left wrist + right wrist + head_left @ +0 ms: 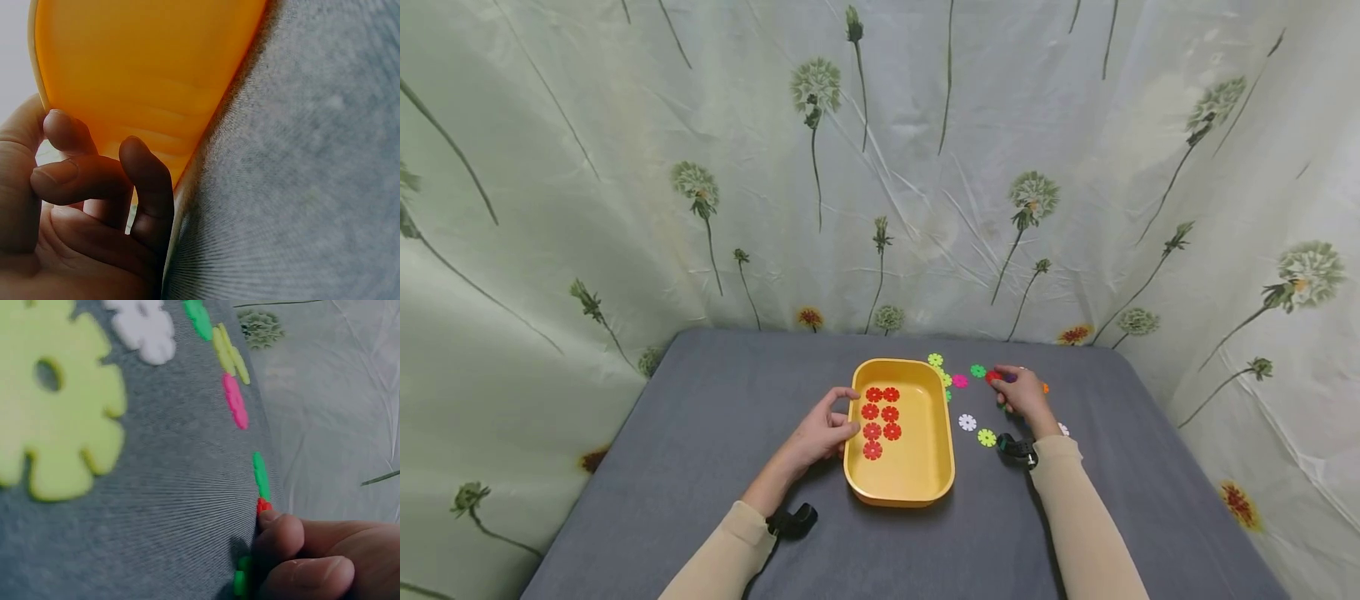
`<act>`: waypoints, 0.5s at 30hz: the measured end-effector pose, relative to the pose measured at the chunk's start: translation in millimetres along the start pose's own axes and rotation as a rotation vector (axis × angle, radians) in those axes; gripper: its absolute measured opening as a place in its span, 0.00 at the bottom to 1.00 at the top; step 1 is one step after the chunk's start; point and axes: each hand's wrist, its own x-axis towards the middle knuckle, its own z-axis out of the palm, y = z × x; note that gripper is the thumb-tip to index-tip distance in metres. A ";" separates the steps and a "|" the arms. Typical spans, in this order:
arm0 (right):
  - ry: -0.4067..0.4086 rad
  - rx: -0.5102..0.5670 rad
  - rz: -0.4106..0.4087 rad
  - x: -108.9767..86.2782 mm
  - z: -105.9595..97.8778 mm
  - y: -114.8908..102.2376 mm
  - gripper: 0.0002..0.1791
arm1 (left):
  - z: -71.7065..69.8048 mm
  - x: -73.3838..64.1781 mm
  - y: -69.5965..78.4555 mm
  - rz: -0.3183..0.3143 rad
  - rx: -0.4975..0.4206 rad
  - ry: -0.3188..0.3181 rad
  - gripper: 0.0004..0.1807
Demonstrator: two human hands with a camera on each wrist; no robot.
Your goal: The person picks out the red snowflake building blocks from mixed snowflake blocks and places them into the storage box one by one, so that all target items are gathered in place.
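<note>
A yellow-orange plastic tray (921,454) stands on the grey cloth, with several red flower-shaped discs (872,432) laid in two columns on its left half. My left hand (817,433) holds the tray's left rim, thumb and index finger at the edge, the other fingers curled beside the outer wall (169,81). Right of the tray, my right hand (1024,395) has its thumb and index fingertips on a red flower disc (992,377). In the right wrist view only a sliver of that red disc (264,504) shows beyond the fingertips. A green disc (242,578) lies under the hand.
Between tray and right hand lie a white disc (967,422), a yellow-green disc (987,437), a pink disc (960,381) and a green disc (977,371). An orange disc (1045,388) shows past the right hand. A flower-printed curtain (925,208) hangs behind the table.
</note>
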 end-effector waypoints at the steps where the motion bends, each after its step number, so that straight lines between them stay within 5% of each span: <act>1: 0.010 -0.007 -0.007 -0.4 0.5 -0.4 0.29 | 0.1 0.0 0.5 0.000 0.001 0.001 0.31; 15: 0.156 0.116 0.062 -5.7 0.9 1.2 0.12 | 0.4 0.4 -0.5 0.007 0.001 -0.003 0.30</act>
